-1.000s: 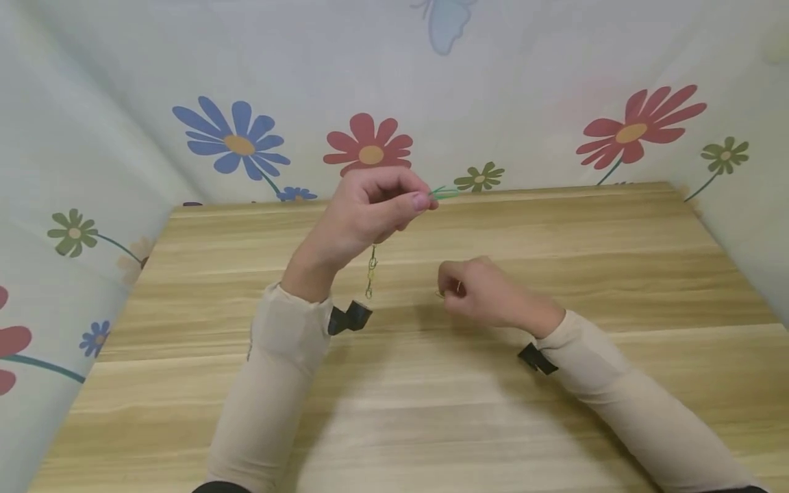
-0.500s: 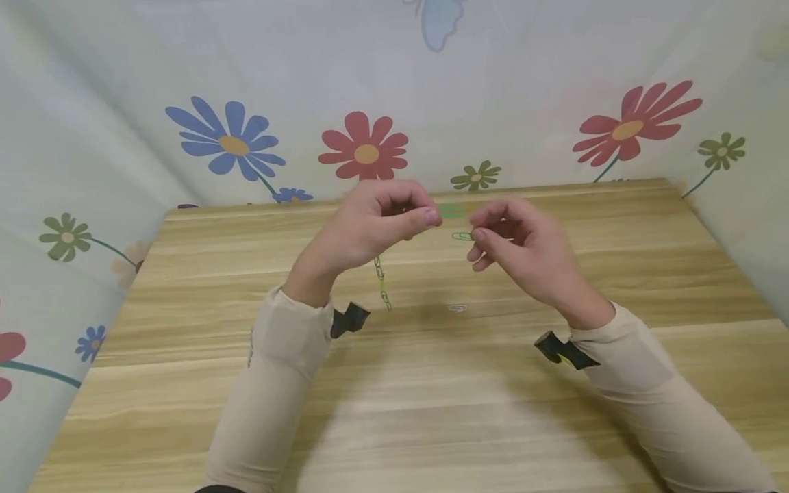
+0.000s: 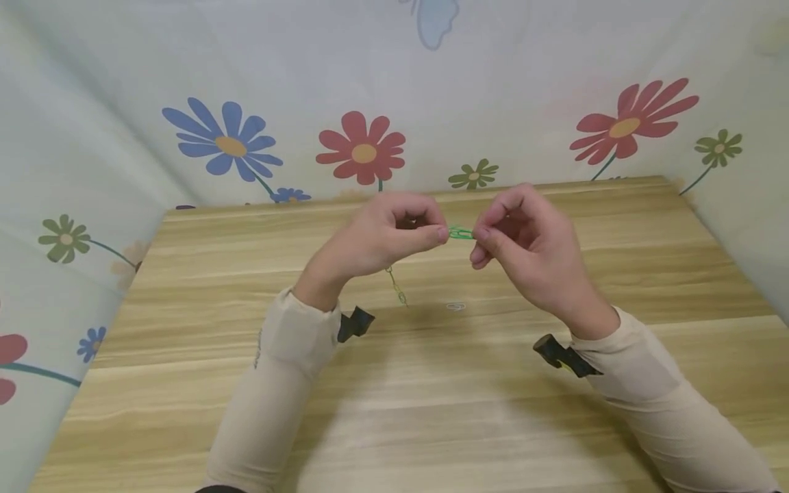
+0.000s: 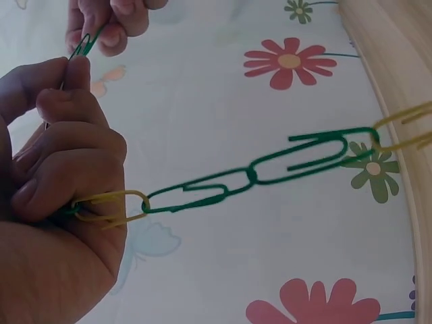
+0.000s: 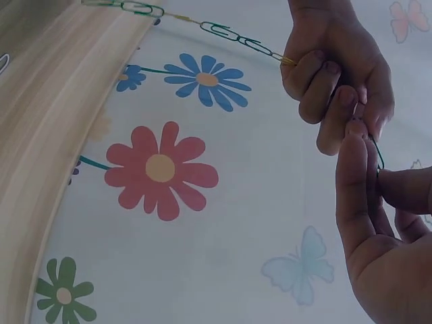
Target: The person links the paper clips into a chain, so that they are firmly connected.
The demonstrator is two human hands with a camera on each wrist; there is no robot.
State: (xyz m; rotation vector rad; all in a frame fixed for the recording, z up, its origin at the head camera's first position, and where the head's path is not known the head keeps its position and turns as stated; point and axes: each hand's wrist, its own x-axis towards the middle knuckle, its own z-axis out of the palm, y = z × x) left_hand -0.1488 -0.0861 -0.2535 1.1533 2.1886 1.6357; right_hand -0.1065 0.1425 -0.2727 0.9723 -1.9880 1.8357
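Observation:
My left hand (image 3: pixel 391 236) pinches a green paper clip at its thumb and fingertip above the table. A paper clip chain (image 4: pixel 252 175) of green and yellow links runs out of the curled lower fingers of that hand and dangles below it in the head view. Facing it, my right hand (image 3: pixel 533 257) pinches another green paper clip (image 3: pixel 466 235) between thumb and index finger. The two clips overlap in the narrow gap between the fingertips; whether they are linked I cannot tell. On the table below lies a white paper clip (image 3: pixel 455 307).
The wood-grain table (image 3: pixel 468 411) spreads under both hands. Behind it and at its sides hangs a pale curtain (image 3: pixel 518 89) printed with flowers. A small black camera (image 3: pixel 355 324) sits at the left wrist and another black camera (image 3: pixel 564 355) at the right wrist.
My right hand has risen from the table with a green paper clip and come to the left hand's fingertips. The left hand has lowered slightly, its chain swinging. The white clip shows on the table.

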